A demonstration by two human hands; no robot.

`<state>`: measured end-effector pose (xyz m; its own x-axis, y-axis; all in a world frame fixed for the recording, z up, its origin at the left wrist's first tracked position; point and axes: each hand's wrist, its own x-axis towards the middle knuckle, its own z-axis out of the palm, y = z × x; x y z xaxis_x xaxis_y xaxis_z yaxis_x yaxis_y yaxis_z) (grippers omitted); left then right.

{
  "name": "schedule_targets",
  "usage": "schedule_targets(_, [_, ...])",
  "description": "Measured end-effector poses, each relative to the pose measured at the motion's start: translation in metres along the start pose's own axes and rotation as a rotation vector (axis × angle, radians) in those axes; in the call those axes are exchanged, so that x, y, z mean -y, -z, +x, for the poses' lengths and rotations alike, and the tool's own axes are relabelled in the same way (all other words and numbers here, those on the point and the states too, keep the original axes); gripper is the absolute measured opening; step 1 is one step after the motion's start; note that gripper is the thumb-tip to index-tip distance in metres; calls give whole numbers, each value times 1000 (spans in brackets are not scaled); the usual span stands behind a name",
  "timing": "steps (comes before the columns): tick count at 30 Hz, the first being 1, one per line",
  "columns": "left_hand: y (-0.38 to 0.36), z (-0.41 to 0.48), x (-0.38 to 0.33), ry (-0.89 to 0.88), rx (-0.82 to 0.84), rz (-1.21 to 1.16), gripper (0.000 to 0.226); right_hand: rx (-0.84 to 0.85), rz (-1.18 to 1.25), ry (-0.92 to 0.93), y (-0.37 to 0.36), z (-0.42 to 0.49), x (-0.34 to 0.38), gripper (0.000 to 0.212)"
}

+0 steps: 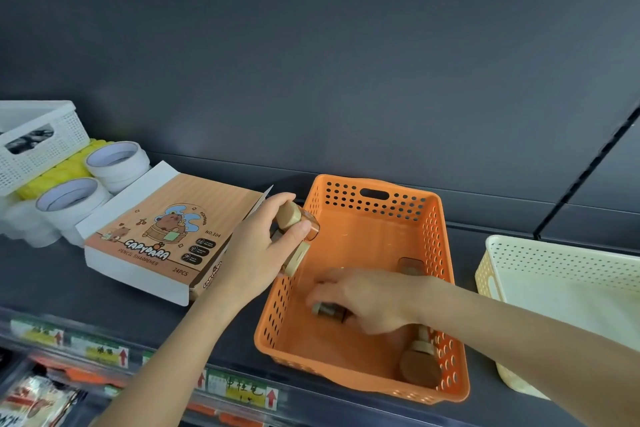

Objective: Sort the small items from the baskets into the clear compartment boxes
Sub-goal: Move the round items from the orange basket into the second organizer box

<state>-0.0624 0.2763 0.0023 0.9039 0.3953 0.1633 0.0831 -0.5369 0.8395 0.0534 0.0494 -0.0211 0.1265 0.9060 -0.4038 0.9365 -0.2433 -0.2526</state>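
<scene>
Mid-collection: two sharpeners (pixel 297 218) gripped in left hand (pixel 263 253); another (pixel 329 310) being pinched under right hand (pixel 363 302) inside orange basket (pixel 446 253). Few pieces left (pixel 420 362) near right wrist. No compartment boxes visible.

- A dark grey shop shelf (pixel 104 284) ran across the frame, a grey panel rising along its back edge and price labels (pixel 242 390) lining its front edge.
- An orange perforated basket (pixel 446 288) sat near the middle, its near end close to the front edge.
- A cream basket (pixel 554 253) stood to the right, apart from the orange one.
- A capybara pencil sharpener box (pixel 156 239) lay flat just left of the orange basket.
- White tape rolls (pixel 69 194) were stacked beside the box towards the left end.
- Behind them lay a yellow item (pixel 72 166), with a white basket (pixel 45 149) resting tilted on it.
</scene>
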Motion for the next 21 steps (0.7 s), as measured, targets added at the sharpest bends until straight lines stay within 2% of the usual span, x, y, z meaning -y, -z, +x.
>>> schedule_targets(1, [0, -1, 1, 1, 0, 0, 46, 39, -3, 27, 1, 19, 1, 60])
schedule_targets(2, [-1, -1, 1, 3, -1, 0, 46, -128, 10, -56, 20, 44, 36, 60])
schedule_targets(3, [-1, -2, 2, 4, -2, 2, 46, -148, 18, -48, 15, 50, 36, 62])
schedule_targets(4, [-2, -2, 2, 3, -4, 6, 46, -107, -17, -108, 9, 55, 38, 65])
schedule_targets(5, [-2, -2, 1, 2, -6, 11, 46, -164, -69, -126, 4, 57, 34, 66])
schedule_targets(6, [-3, -2, 1, 0, -9, 16, 46, -153, -125, -198, 5, 54, 34, 67])
schedule_targets(9, [-3, -1, -2, -13, -15, 27, 45, -172, -191, -218, -1, 61, 42, 58])
schedule_targets(12, [-3, -1, -4, -14, -6, 9, 45, -232, -83, -249, 6, 64, 35, 44])
schedule_targets(17, [-4, 2, -6, -16, 2, -8, 43, -557, 285, -338, 19, 52, 21, 37])
schedule_targets(21, [-11, 9, -10, -50, 33, -24, 41, -780, 478, -454, 30, 34, 20, 47])
